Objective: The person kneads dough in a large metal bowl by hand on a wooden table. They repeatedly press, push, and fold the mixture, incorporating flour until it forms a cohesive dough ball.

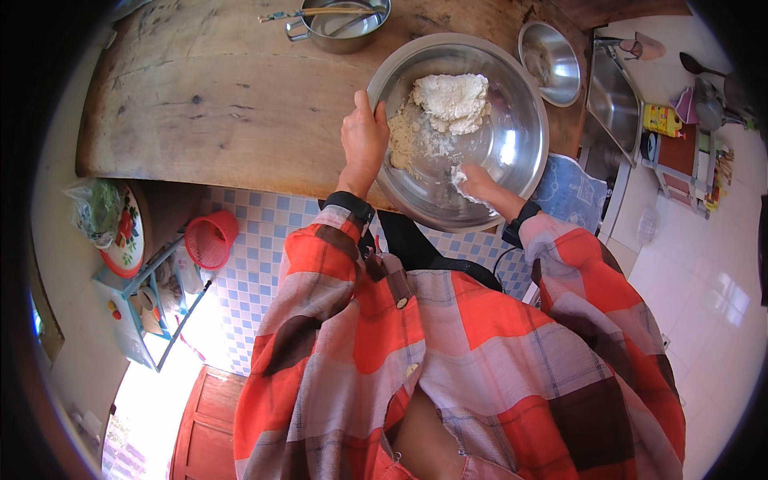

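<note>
A wide stainless steel bowl [522,174] sits at the front edge of the wooden table. My left hand [365,135] grips its left rim, thumb pointing up. Inside, a lump of white dough [453,99] lies towards the far side, rough on its surface. Yellowish, crumbly flour or dough [403,141] is heaped by the left wall, with loose white crumbs between the two. Low in the bowl, on the near side, is my right hand [474,183], its fingers coated in white flour or dough. Those fingers point down and left, and whether they hold anything is hidden.
A metal pot [345,42] with chopsticks across it stands at the back of the wooden table [210,114]. Right of the large bowl is a smaller steel bowl [549,63], then a sink [615,96]. A blue cloth [570,192] hangs nearby. A red plastic basket [211,240] is at left.
</note>
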A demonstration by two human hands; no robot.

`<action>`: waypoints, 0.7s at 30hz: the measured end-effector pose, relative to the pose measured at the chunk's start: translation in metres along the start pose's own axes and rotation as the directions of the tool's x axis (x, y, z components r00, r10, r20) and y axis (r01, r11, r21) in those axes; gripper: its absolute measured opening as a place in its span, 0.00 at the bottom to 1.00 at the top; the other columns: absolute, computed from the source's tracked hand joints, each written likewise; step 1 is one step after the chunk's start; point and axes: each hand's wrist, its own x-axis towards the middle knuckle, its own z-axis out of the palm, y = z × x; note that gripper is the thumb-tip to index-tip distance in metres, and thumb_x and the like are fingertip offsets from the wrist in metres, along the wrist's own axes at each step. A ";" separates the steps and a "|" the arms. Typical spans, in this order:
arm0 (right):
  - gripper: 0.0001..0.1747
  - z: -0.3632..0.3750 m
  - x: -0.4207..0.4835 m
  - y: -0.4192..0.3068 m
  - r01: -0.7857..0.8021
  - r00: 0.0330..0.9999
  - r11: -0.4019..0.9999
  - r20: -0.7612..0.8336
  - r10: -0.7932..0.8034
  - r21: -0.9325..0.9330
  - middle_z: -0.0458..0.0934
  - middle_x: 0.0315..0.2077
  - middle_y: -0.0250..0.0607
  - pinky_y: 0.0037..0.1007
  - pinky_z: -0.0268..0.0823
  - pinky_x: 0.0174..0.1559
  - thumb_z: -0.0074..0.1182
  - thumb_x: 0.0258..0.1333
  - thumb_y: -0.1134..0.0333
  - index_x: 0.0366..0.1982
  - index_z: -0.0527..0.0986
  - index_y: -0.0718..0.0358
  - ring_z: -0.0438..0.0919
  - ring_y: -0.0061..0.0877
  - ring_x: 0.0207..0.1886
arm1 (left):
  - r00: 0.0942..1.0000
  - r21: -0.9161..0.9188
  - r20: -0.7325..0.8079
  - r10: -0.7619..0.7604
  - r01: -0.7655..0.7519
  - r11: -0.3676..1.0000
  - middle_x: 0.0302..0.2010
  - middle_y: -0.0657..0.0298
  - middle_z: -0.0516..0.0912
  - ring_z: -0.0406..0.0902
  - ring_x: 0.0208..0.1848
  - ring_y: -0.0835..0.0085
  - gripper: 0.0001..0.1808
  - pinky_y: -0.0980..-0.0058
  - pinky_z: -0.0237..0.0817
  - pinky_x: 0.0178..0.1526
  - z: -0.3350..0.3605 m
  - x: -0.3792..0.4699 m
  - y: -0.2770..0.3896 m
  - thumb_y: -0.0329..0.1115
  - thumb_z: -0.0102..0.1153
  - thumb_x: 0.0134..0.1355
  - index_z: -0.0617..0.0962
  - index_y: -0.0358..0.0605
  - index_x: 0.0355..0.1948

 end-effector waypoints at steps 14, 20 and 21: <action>0.16 0.020 0.004 -0.011 0.121 0.989 0.970 -0.105 -0.100 0.212 0.76 0.32 0.59 0.41 0.65 0.40 0.54 0.40 0.69 0.34 0.74 0.69 0.74 0.52 0.37 | 1.000 -0.010 0.003 -0.022 0.022 1.000 0.22 0.43 0.78 0.75 0.26 0.41 0.12 0.50 0.64 0.28 -0.001 0.000 0.002 0.35 0.55 0.58 0.67 0.41 0.35; 0.14 0.022 0.007 -0.004 -0.083 0.985 0.951 -0.119 0.124 0.298 0.77 0.28 0.51 0.36 0.65 0.38 0.52 0.40 0.70 0.33 0.74 0.68 0.76 0.39 0.35 | 1.000 -0.006 -0.008 -0.005 0.005 1.000 0.21 0.44 0.78 0.75 0.26 0.42 0.12 0.50 0.65 0.28 -0.001 -0.001 0.001 0.35 0.55 0.58 0.66 0.41 0.35; 0.14 0.022 0.008 -0.003 -0.223 0.959 0.900 -0.080 0.271 0.376 0.77 0.27 0.49 0.34 0.65 0.37 0.52 0.40 0.70 0.33 0.74 0.68 0.77 0.36 0.34 | 1.000 -0.021 -0.010 -0.012 0.011 1.000 0.22 0.43 0.78 0.75 0.27 0.42 0.12 0.50 0.65 0.28 0.000 -0.001 0.000 0.35 0.55 0.58 0.67 0.41 0.35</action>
